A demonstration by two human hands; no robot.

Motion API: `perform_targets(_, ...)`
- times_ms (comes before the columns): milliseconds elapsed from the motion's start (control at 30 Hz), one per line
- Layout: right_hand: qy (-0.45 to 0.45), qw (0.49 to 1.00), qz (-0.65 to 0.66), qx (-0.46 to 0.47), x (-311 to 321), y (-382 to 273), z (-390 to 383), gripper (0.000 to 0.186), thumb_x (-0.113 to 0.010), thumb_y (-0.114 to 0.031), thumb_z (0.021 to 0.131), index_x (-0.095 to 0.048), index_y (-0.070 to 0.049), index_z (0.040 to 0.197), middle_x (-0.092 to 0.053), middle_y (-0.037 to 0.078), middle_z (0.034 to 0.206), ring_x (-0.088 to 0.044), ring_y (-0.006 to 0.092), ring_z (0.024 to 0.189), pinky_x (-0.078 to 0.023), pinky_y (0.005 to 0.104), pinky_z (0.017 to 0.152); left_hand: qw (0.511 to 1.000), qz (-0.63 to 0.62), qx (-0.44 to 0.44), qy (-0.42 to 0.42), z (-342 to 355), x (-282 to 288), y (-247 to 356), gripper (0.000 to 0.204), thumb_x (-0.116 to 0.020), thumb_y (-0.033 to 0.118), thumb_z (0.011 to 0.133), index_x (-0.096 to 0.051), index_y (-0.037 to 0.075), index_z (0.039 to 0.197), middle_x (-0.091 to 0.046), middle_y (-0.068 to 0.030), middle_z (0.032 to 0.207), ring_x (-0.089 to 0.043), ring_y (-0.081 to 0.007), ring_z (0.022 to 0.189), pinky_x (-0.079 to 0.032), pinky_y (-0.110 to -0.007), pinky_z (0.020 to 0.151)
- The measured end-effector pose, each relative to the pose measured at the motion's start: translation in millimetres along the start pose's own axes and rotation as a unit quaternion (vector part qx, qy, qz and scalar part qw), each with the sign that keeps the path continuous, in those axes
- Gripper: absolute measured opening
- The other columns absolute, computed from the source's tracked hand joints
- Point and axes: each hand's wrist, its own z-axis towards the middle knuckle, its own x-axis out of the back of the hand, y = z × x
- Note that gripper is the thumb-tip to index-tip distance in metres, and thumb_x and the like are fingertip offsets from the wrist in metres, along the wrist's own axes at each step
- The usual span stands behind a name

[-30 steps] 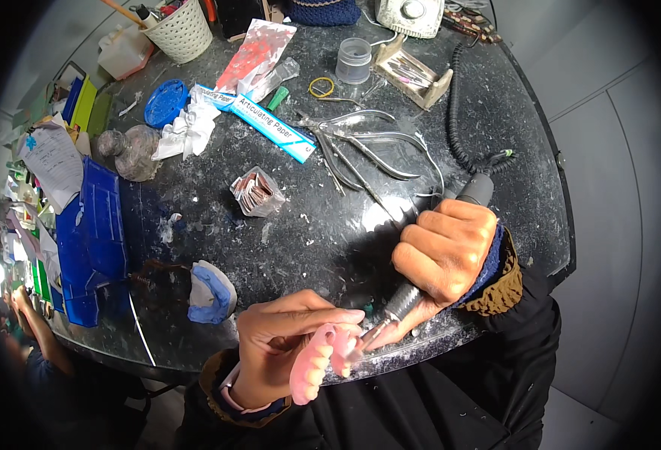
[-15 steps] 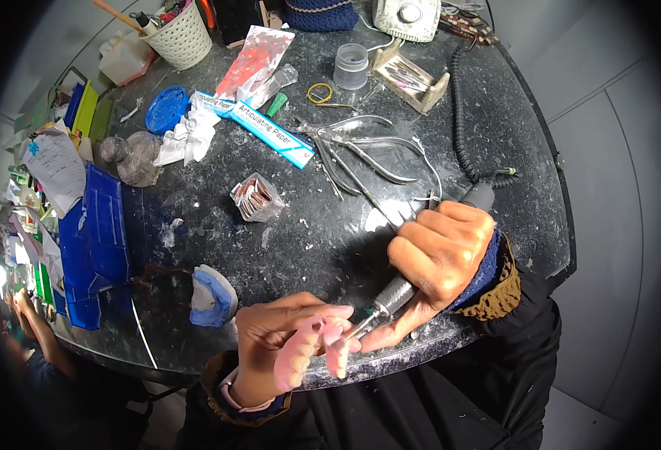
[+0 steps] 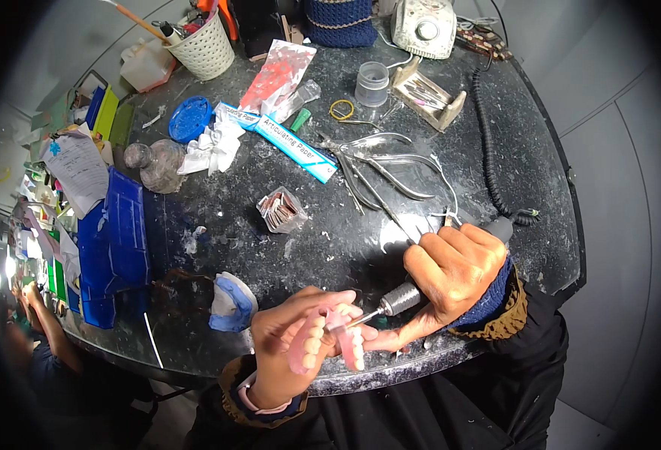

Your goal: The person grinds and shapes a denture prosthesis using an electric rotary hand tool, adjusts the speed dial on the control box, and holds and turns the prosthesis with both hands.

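Observation:
My left hand point(image 3: 281, 337) grips a pink denture point(image 3: 305, 352) with tooth-coloured teeth, its arch facing up near the bench's front edge. My right hand point(image 3: 456, 274) is wrapped round a grey rotary handpiece point(image 3: 399, 298), its fingertip extended beside the denture. The handpiece's slim metal bur reaches into the denture's inner surface; whether it touches is hard to tell. A dental cast with blue material point(image 3: 230, 306) sits just left of my left hand. Metal pliers point(image 3: 394, 171) lie beyond my right hand.
On the dusty black bench point(image 3: 525, 255): a cube holder point(image 3: 280, 212), blue-white paper boxes point(image 3: 298, 150), blue trays point(image 3: 109, 255), a pen basket point(image 3: 203, 56), a control unit point(image 3: 424, 30) with coiled cord point(image 3: 488, 150). A co-worker's arm point(image 3: 49, 326) shows at far left.
The camera view has shifted, so the bench appears further right and lower. My left hand has raised and turned the denture slightly, and the bur's tip now sits further inside the arch.

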Motion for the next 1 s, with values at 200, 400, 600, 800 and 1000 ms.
perform_targets(200,-0.026,1.0,-0.01,-0.005,3,2,1,0.084,-0.065,-0.085,0.042,-0.029,-0.009,0.05,-0.026,0.001,0.047,-0.031,0.0154,0.036,-0.022,0.0278,0.037,0.993,-0.066,-0.053,-0.078,3,11,-15,0.023,-0.045,-0.013,0.085,-0.046,-0.005,0.106,-0.054,-0.0176,0.087,-0.068,-0.0305,0.075,-0.057,-0.031,0.049)
perform_targets(400,-0.041,0.999,-0.015,-0.002,6,3,1,0.076,-0.064,-0.08,0.052,-0.035,-0.01,0.052,-0.03,0.0,0.048,-0.033,0.0145,0.037,-0.023,0.0271,0.037,0.993,-0.072,-0.06,-0.072,2,10,-16,0.022,-0.045,-0.012,0.085,-0.046,-0.002,0.105,-0.052,-0.0153,0.089,-0.068,-0.0305,0.077,-0.058,-0.031,0.051)
perform_targets(600,-0.047,0.999,0.001,0.006,1,2,-2,0.084,-0.065,-0.085,0.042,-0.032,-0.009,0.05,-0.028,0.001,0.047,-0.033,0.0166,0.035,-0.025,0.0274,0.036,0.993,-0.063,-0.068,-0.071,3,7,-14,0.025,-0.044,-0.014,0.084,-0.046,-0.001,0.105,-0.051,-0.0143,0.088,-0.068,-0.0302,0.078,-0.059,-0.031,0.054)
perform_targets(800,-0.047,0.998,0.036,0.005,-1,3,-3,0.08,-0.069,-0.079,0.046,-0.03,-0.01,0.049,-0.027,0.001,0.045,-0.032,0.0161,0.034,-0.024,0.0276,0.035,0.994,-0.043,-0.071,-0.077,4,4,-11,0.025,-0.042,-0.015,0.084,-0.047,-0.001,0.104,-0.051,-0.0134,0.084,-0.068,-0.0287,0.077,-0.058,-0.028,0.051)
perform_targets(1000,-0.057,0.998,0.021,-0.003,3,5,2,0.08,-0.07,-0.078,0.045,-0.03,-0.01,0.049,-0.028,0.0,0.044,-0.034,0.0151,0.034,-0.023,0.0273,0.036,0.994,-0.029,-0.075,-0.077,4,7,-12,0.023,-0.044,-0.014,0.085,-0.048,-0.002,0.103,-0.053,-0.0133,0.083,-0.068,-0.0276,0.074,-0.058,-0.029,0.05)
